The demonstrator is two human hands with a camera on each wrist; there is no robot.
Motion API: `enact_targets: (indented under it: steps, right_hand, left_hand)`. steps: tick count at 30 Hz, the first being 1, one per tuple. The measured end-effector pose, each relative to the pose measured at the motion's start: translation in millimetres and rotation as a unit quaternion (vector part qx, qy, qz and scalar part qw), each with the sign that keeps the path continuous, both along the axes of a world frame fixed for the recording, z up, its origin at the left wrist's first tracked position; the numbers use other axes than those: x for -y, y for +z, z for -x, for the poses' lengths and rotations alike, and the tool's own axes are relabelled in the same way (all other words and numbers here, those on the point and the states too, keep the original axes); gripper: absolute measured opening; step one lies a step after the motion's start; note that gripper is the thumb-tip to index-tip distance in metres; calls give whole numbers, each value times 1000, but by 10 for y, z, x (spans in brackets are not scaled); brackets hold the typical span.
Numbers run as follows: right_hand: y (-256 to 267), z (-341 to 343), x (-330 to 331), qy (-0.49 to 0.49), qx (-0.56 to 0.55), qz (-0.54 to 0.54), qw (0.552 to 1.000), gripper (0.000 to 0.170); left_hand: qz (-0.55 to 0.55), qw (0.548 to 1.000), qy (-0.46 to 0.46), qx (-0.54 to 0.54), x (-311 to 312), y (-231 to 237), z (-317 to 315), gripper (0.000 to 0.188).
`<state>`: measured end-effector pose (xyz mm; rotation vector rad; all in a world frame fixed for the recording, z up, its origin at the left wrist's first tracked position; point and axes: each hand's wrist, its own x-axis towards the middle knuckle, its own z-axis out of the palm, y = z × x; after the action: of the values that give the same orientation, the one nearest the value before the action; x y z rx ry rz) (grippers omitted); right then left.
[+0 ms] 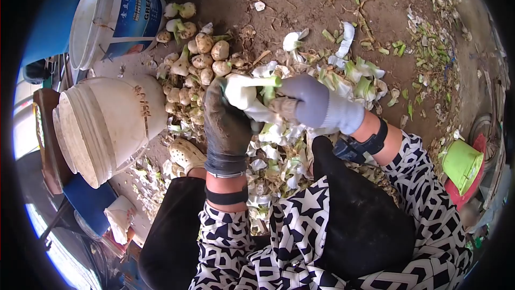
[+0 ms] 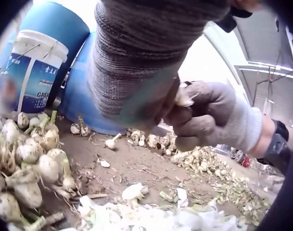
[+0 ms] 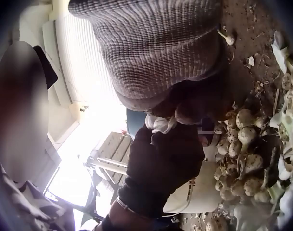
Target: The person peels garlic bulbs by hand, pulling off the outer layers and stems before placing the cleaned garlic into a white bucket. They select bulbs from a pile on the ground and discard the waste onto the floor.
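A white garlic bulb (image 1: 240, 94) with a green-tipped stem is between the two gloved hands in the head view. My left hand (image 1: 221, 126), in a dark soiled glove, grips the bulb from the left. From the right, my right hand (image 1: 311, 99), in a grey-lavender glove, pinches the loose outer skin by the stem, its fingertips partly hidden. Both wrist views show a white part of the garlic (image 2: 186, 96) between the gloves. Beyond the left hand lies a pile of soil-specked garlic bulbs (image 1: 203, 60). White peelings (image 1: 273, 153) cover the ground below the hands.
A blue-labelled bucket (image 1: 131, 16) and a large whitish bucket (image 1: 131, 113) lie on their sides at the left. Green trimmings (image 1: 429, 70) are scattered along the right. A lime-green container (image 1: 461, 162) stands at far right. A cream clog (image 1: 186, 153) is near the left forearm.
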<state>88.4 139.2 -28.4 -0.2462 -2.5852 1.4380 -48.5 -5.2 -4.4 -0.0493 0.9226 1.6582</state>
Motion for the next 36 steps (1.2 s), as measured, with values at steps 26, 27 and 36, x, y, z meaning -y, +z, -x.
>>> enact_targets:
  steps: [26,27,36]
  right_hand:
    - [250,329,83,2,-184,117,976,19]
    - [272,312,103,-32,-151,141,978,18]
    - [156,317,262,-127,-115,-75,982,17]
  left_hand:
    - [-68,973,152,160,270,-295,-160,63]
    - [-67,973,151,160,256,-290,-145,63]
    - [191,773,-42,-603,137,-12,-278,62]
